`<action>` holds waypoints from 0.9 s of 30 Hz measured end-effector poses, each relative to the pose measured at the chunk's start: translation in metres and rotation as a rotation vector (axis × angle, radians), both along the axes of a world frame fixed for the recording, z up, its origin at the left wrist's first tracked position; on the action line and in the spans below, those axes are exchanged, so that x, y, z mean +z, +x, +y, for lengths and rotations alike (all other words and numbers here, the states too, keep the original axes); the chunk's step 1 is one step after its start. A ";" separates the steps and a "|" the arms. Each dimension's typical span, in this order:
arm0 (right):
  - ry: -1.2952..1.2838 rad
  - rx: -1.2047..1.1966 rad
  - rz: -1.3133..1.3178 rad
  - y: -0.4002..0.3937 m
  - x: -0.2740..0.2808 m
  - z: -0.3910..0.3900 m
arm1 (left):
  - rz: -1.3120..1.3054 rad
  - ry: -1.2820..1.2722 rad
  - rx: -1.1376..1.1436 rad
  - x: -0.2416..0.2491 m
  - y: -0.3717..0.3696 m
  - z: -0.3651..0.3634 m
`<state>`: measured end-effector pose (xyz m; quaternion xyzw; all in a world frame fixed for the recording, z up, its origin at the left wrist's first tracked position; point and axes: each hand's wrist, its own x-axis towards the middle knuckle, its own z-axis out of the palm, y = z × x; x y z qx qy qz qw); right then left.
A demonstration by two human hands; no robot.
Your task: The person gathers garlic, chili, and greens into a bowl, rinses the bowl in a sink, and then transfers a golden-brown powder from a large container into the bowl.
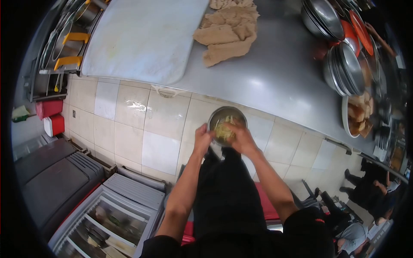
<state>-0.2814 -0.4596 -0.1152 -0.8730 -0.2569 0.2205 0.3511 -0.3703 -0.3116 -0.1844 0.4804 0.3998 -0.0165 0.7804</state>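
A metal bowl is held in front of my body, over the tiled floor and close to the counter edge. Pale yellow-green shredded vegetables lie inside it. At the bowl's left side, my left hand is closed on the rim. My right hand reaches in over the right side, its fingers curled down among the shreds. The fingertips are blurred and partly hidden in the food.
The steel counter carries a white cutting board, crumpled brown cloth-like sheets and stacked metal bowls. A food-filled white dish sits farther right. A glass-topped chest stands lower left. Other people are at lower right.
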 end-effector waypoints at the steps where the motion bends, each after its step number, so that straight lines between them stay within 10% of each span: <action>1: 0.020 -0.061 0.064 0.004 0.009 -0.008 | 0.008 0.008 -0.035 0.000 -0.002 -0.003; 5: 0.215 -0.453 0.308 0.038 0.020 -0.053 | 0.004 -0.037 -0.054 0.010 0.007 -0.021; 7: -0.178 -0.631 0.135 0.070 0.015 -0.080 | 0.035 -0.081 -0.103 0.021 0.013 -0.027; 11: -0.498 -0.382 -0.307 0.137 -0.082 -0.175 | 0.027 -0.086 -0.201 0.013 0.019 -0.045; 27: -0.713 -0.451 -0.216 0.175 -0.110 -0.206 | 0.040 -0.109 -0.249 0.018 0.032 -0.070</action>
